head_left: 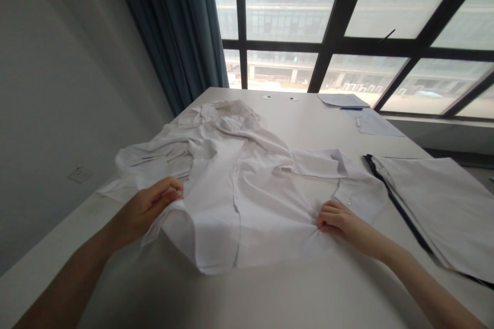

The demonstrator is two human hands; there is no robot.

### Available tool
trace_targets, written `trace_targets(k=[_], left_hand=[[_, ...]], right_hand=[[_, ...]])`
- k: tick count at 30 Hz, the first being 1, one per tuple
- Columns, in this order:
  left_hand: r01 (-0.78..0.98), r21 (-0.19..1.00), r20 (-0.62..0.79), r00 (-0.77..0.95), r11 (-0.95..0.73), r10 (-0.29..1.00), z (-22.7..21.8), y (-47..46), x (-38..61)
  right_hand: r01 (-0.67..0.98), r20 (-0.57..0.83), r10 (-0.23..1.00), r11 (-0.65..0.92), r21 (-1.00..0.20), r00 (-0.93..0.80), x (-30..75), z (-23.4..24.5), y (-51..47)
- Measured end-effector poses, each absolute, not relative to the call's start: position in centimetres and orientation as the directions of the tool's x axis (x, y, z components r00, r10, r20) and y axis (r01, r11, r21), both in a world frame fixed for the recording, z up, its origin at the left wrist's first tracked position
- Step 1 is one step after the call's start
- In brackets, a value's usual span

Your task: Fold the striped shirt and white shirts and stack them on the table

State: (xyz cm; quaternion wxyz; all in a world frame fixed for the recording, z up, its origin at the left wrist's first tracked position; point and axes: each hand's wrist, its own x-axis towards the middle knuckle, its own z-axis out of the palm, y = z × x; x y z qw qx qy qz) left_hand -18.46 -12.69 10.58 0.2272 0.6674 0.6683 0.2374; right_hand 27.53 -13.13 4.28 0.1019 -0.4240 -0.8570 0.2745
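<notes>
A crumpled white button-front shirt (239, 185) lies spread on the white table (270, 298), its collar bunched toward the far side. My left hand (148, 208) pinches the shirt's lower left edge and lifts it a little off the tabletop. My right hand (337, 219) grips a fold of the cloth on the right side, near a small shirt button (349, 201). One sleeve runs off to the right, and the other lies folded on the left.
A stack of folded grey cloth with dark edging (436, 211) lies to the right, running past the table edge. Papers (342, 100) and a blue pen (351, 108) lie at the far end. A wall (65, 87) stands left; a curtain (181, 25) and large windows (401, 5) stand behind.
</notes>
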Motion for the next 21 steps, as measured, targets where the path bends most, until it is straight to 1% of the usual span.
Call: trace_targets(k=[3, 4, 7, 9, 10, 12, 13, 15, 17, 18, 21], left_hand=[[0.793, 0.606, -0.213, 0.236, -0.061, 0.948, 9.1, -14.2, -18.4], [0.797, 0.600, -0.271, 0.280, -0.066, 0.921, 8.6, -14.5, -18.1], [0.820, 0.572, -0.450, 0.339, -0.024, 0.826, 7.5, -14.8, -17.3], [0.842, 0.539, -0.484, 0.328, -0.019, 0.811, 7.3, -14.3, -17.0], [0.859, 0.512, -0.465, 0.304, -0.027, 0.832, 7.4, -13.9, -16.9], [0.901, 0.433, -0.348, 0.207, -0.039, 0.914, 7.5, -12.8, -17.0], [0.925, 0.380, -0.269, 0.135, -0.023, 0.954, 7.4, -12.1, -17.2], [0.960, 0.280, -0.093, -0.002, 0.028, 0.996, 6.9, -10.8, -17.7], [0.975, 0.214, 0.072, -0.075, 0.058, 0.995, 6.0, -9.7, -18.2], [0.979, 0.194, 0.131, -0.098, 0.071, 0.987, 5.4, -9.1, -18.5], [0.981, 0.152, 0.244, -0.158, 0.123, 0.957, 4.3, -7.7, -18.8]], right_hand=[[0.679, -0.163, 0.778, 0.402, -0.614, -0.607, 30.2, 4.4, -14.8], [0.678, -0.213, 0.759, 0.372, -0.634, -0.616, 30.8, 4.5, -15.4], [0.673, -0.334, 0.700, 0.279, -0.685, -0.631, 31.7, 4.9, -16.9], [0.680, -0.366, 0.706, 0.221, -0.699, -0.606, 31.6, 5.4, -17.1], [0.689, -0.368, 0.726, 0.198, -0.697, -0.581, 31.5, 5.7, -16.9], [0.718, -0.317, 0.798, 0.196, -0.668, -0.513, 31.0, 5.9, -16.0], [0.735, -0.255, 0.844, 0.218, -0.642, -0.473, 30.6, 5.7, -15.3], [0.765, -0.077, 0.916, 0.281, -0.579, -0.394, 30.0, 4.6, -13.7], [0.792, 0.094, 0.942, 0.324, -0.517, -0.323, 29.6, 2.9, -11.8], [0.809, 0.159, 0.946, 0.325, -0.490, -0.283, 29.4, 2.0, -10.8], [0.869, 0.309, 0.940, 0.268, -0.415, -0.143, 29.4, 0.0, -7.6]])
